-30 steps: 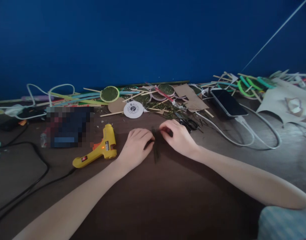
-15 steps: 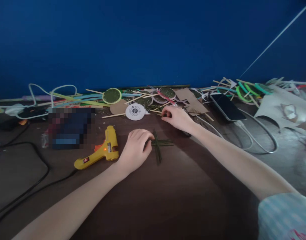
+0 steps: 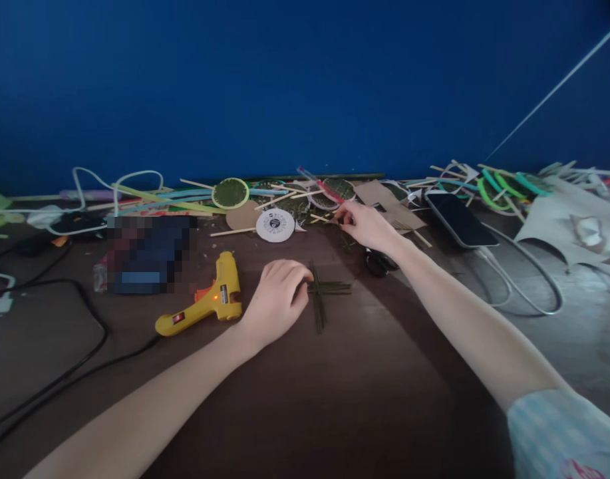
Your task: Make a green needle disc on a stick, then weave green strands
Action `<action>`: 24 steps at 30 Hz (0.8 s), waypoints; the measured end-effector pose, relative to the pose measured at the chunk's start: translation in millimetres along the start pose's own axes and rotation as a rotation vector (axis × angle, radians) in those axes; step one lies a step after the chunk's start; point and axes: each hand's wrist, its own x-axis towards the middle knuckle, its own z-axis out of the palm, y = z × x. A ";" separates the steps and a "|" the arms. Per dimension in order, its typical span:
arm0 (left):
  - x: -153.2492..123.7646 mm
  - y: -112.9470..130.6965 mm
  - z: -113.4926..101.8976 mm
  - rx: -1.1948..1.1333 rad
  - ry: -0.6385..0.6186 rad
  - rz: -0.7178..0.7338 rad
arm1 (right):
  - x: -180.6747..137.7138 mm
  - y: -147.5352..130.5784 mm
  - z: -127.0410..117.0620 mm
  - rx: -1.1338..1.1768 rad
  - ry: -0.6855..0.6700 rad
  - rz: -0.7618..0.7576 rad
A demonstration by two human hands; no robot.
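Note:
My left hand (image 3: 277, 299) rests curled on the dark table, its fingertips pressing the left end of a small cross of dark green strips (image 3: 320, 293). My right hand (image 3: 365, 225) is stretched out farther back, fingers pinched together at the edge of a pile of green strips and wooden sticks (image 3: 312, 209). What the pinch holds is too small to make out. A yellow glue gun (image 3: 205, 304) with a lit orange lamp lies just left of my left hand.
A white round disc (image 3: 275, 225) and a green woven disc (image 3: 230, 193) lie in the clutter along the blue wall. Black scissors (image 3: 377, 261) sit under my right forearm. A phone (image 3: 456, 218) with a white cable lies at the right, cardboard scraps beside it. Black cables run at the left.
My right hand left the green cross and reached back to the pile of strips near the wall. My left hand stayed on the cross, which now lies uncovered.

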 end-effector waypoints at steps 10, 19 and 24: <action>0.2 -0.3 0.4 0.008 0.006 0.006 | 4.4 13.4 -32.9 0.094 0.249 0.048; 0.3 0.7 0.5 0.017 0.018 0.020 | -4.4 7.4 -55.1 -0.010 -0.153 0.203; 0.8 0.8 0.0 0.011 0.018 0.016 | -6.3 -5.7 -41.2 -0.042 -0.217 0.156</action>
